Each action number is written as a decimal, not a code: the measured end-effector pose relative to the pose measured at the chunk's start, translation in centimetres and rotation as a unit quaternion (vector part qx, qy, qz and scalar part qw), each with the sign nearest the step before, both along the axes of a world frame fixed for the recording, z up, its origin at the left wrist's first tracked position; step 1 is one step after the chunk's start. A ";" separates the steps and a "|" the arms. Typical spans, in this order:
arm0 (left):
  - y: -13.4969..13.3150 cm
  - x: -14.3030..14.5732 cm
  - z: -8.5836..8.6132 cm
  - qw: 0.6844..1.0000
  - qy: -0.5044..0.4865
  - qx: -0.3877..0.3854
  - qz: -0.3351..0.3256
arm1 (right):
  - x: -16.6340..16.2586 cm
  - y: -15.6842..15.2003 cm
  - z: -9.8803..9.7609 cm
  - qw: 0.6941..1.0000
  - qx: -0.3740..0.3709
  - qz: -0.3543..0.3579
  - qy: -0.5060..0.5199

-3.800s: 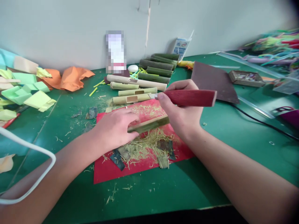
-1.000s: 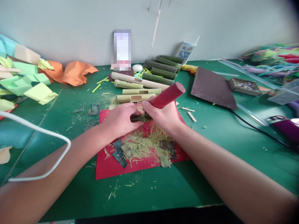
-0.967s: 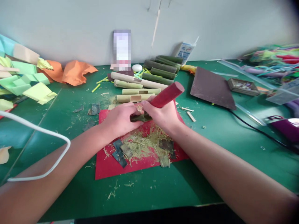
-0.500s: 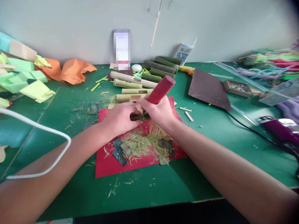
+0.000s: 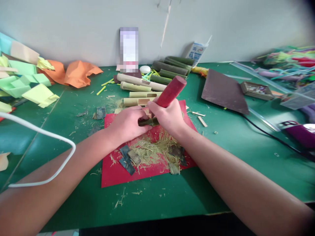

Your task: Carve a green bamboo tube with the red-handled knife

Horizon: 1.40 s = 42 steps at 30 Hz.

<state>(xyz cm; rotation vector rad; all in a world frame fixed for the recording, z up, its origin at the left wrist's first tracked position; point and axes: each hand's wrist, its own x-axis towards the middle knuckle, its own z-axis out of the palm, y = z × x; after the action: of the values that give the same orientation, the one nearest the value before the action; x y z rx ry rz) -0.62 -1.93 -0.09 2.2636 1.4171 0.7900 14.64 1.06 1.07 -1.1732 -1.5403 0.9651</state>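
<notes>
Head view on my monitor: I see the left hand (image 5: 129,123) with thumb and fingers clasped around a green bamboo piece (image 5: 153,121), which sits over the twelve o'clock side of the red sheet (image 5: 114,177), its far end hidden behind the right hand (image 5: 169,118). That hand is wrapped around a red handle (image 5: 171,91) leaning toward one o'clock; I cannot make out its lower tip. From the bamboo, I have loose shavings (image 5: 150,151) at six o'clock, pale bamboo tubes (image 5: 131,102) at eleven and a brown board (image 5: 223,91) at two on the green table (image 5: 236,147)
</notes>
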 end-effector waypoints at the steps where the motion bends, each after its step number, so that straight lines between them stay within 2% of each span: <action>1: 0.0 0.0 0.0 1.000 0.000 -0.001 0.000 | 0.0 -0.1 0.0 1.000 0.002 0.003 0.002; 7: 0.0 0.0 0.1 1.000 0.020 -0.003 0.006 | -0.1 0.2 -0.2 1.000 0.005 0.008 -0.006; 12: 0.1 -0.1 0.1 0.999 0.028 0.026 -0.011 | -0.5 1.0 -0.9 1.000 0.002 0.000 -0.019; 16: 0.1 -0.1 -0.1 0.998 0.057 0.034 0.003 | -0.8 1.2 -1.2 1.000 0.000 -0.004 -0.017; 24: 0.3 -0.2 -0.6 0.993 0.091 0.069 -0.003 | -0.8 1.0 -0.8 0.999 0.014 0.003 -0.034; 31: 0.7 -0.7 -1.1 0.994 0.085 0.064 -0.022 | -0.8 0.8 -0.6 1.000 0.016 0.010 -0.023; 35: 0.8 -0.8 -1.1 0.994 0.067 0.073 -0.041 | -0.4 0.6 -0.1 0.999 -0.029 0.039 -0.011; 39: 0.8 -0.8 -1.3 0.992 0.086 0.083 -0.027 | -0.3 0.6 0.1 1.000 -0.014 0.009 -0.002; 42: 0.7 -0.6 -1.3 0.992 0.095 0.086 -0.018 | -0.3 0.7 -0.2 1.000 -0.002 0.011 -0.011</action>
<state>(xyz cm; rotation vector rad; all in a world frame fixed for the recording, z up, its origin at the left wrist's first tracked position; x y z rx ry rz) -1.24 -1.25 -1.36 2.5492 1.4337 0.7263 14.34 1.73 0.87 -1.1750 -1.5724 0.9738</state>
